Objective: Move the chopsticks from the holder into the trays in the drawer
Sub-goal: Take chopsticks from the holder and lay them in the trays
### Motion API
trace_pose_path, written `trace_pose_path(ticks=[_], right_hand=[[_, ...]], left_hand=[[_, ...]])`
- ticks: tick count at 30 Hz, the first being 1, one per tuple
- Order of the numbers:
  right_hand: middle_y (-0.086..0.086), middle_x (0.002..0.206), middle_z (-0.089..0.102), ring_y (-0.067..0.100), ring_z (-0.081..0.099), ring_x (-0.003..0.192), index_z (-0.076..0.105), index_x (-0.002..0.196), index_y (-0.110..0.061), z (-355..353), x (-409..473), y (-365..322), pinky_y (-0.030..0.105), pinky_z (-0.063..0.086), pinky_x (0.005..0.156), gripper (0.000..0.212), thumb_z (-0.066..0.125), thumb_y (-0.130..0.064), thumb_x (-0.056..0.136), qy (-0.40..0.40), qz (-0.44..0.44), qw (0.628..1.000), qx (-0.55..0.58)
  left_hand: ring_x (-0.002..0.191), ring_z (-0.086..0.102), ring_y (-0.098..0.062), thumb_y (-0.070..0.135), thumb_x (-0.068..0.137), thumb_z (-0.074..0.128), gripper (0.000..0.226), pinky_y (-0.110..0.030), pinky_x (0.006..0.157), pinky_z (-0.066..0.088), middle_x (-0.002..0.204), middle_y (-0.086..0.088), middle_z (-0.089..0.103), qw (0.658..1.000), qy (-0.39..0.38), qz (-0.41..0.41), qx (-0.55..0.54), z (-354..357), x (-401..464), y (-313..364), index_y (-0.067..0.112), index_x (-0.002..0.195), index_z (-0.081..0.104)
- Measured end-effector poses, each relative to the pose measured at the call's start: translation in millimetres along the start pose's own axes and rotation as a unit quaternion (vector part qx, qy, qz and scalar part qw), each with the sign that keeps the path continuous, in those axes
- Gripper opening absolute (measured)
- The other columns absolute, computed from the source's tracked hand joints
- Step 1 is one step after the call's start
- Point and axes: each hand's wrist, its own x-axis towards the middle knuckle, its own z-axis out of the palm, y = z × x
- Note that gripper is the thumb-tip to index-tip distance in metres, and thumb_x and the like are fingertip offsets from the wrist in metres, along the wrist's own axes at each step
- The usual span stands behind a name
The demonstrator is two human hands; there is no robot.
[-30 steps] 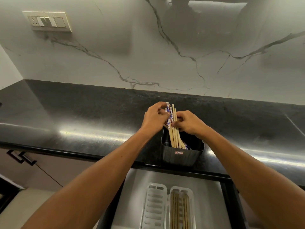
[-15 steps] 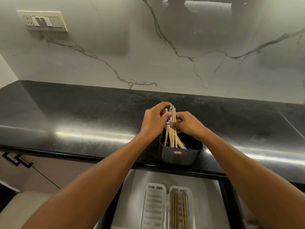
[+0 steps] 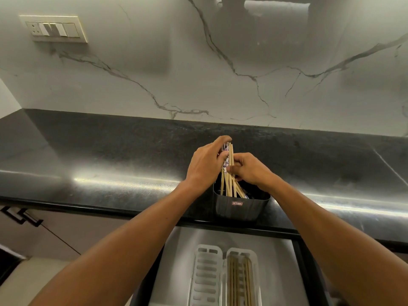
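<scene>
A dark grey holder [image 3: 240, 206] stands at the front edge of the black counter, with several wooden chopsticks [image 3: 230, 173] sticking up out of it. My left hand [image 3: 204, 165] curls round the upper ends of the bundle, including a blue-and-white patterned pair. My right hand [image 3: 248, 168] pinches the chopsticks from the right, just above the holder's rim. Below, in the open drawer, two white slotted trays lie side by side: the left tray [image 3: 206, 277] holds nothing, the right tray [image 3: 241, 279] holds several wooden chopsticks.
The black counter [image 3: 110, 155] runs along a white marble wall with a switch panel [image 3: 54, 28] at upper left. The drawer's dark frame [image 3: 309, 272] borders the trays. Cabinet handles [image 3: 21, 216] sit at left under the counter.
Both hands stayed on the bundle over the holder. The chopsticks were drawn closer together and stand more upright than a second ago.
</scene>
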Motion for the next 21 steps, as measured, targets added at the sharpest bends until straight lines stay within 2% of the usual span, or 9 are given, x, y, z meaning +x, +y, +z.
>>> trace_pose_path(ticks=[3,6,10,13,17,21], right_hand=[[0.012,0.076,0.059,0.022,0.062,0.074,0.064,0.097,-0.008,0.1,-2.0,-2.3,0.040,0.058,0.081,0.011,0.058,-0.016,0.092,-0.012,-0.005,1.000,0.012],[0.018,0.086,0.068,0.030,0.067,0.083,0.065,0.092,-0.013,-0.8,-3.1,-4.7,0.044,0.057,0.082,0.008,0.060,-0.019,0.091,0.005,-0.023,1.000,0.008],[0.018,0.086,0.070,0.032,0.068,0.084,0.064,0.085,-0.017,-1.9,-1.6,-6.9,0.048,0.056,0.083,0.007,0.062,-0.021,0.090,0.027,-0.031,0.999,0.014],[0.017,0.086,0.070,0.029,0.069,0.084,0.065,0.088,-0.015,-3.0,-1.6,-8.1,0.048,0.056,0.085,0.007,0.060,-0.020,0.091,0.022,-0.028,0.999,0.017],[0.018,0.086,0.068,0.031,0.068,0.085,0.066,0.092,-0.011,-1.8,-3.2,-9.2,0.048,0.055,0.086,0.010,0.061,-0.019,0.091,0.008,-0.020,1.000,0.013],[0.007,0.087,0.072,0.028,0.069,0.086,0.066,0.087,-0.018,-3.1,-4.4,-9.8,0.049,0.054,0.087,0.006,0.062,-0.022,0.090,0.015,-0.031,0.999,0.015]], left_hand=[[0.063,0.060,-0.010,0.015,0.095,0.055,0.020,-0.033,0.065,0.056,0.078,0.006,0.064,1.000,0.019,-0.012,-0.017,-3.3,1.6,0.0,0.017,0.114,0.058],[0.064,0.061,-0.008,0.013,0.094,0.056,0.019,-0.031,0.064,0.056,0.078,0.007,0.063,0.999,0.032,-0.020,-0.034,-5.9,4.9,1.1,0.016,0.113,0.060],[0.065,0.064,-0.013,0.011,0.094,0.056,0.031,-0.028,0.064,0.058,0.078,0.000,0.064,0.995,0.033,-0.058,-0.075,-8.8,8.5,2.8,0.021,0.123,0.055],[0.070,0.065,-0.012,0.012,0.094,0.056,0.038,-0.023,0.065,0.058,0.083,0.000,0.066,0.991,0.027,-0.090,-0.094,-8.4,9.0,2.7,0.023,0.130,0.051],[0.081,0.068,-0.008,0.014,0.092,0.060,0.024,-0.028,0.076,0.059,0.094,-0.001,0.071,0.987,0.033,-0.117,-0.105,-3.7,10.5,2.3,0.015,0.116,0.063],[0.085,0.068,-0.005,0.014,0.090,0.063,0.019,-0.021,0.078,0.057,0.096,0.000,0.073,0.984,0.035,-0.126,-0.121,-2.2,13.2,9.7,0.013,0.109,0.067]])
